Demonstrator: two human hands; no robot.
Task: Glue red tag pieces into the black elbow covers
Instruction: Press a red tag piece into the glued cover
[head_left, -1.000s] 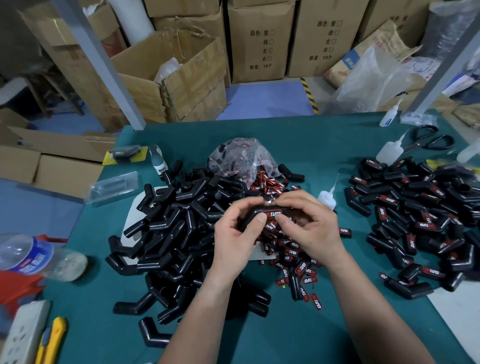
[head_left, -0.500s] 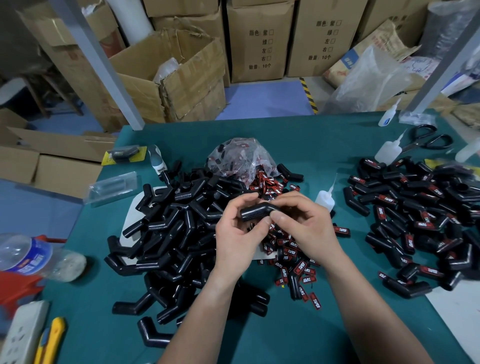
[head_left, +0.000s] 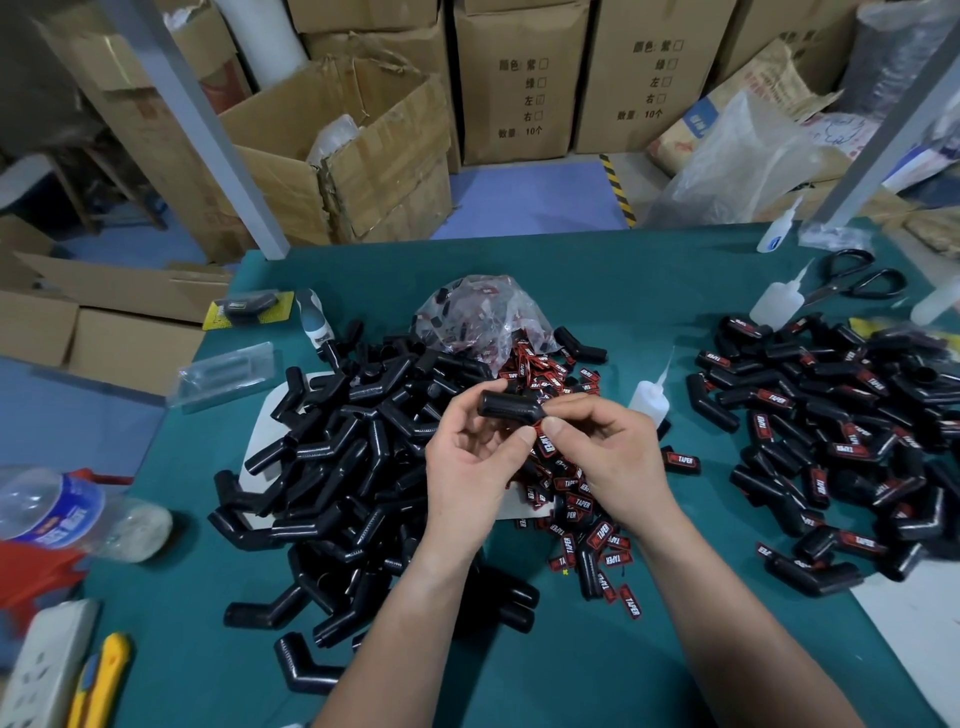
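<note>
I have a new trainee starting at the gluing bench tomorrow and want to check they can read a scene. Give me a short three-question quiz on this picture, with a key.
1. True or false: only the left hand holds the black plastic elbow cover; the right hand is off it.
2. Multiple choice: the pile of black elbow covers with red tags fitted lies on the green table at the person's A) right, B) left, C) lap.
3. Fill in: behind the heap of small red TAPER tags, a crumpled clear plastic ___ holds more of them.

Key: 1 false, both hands hold it. 2 A. 3 bag, the clear plastic bag.
</note>
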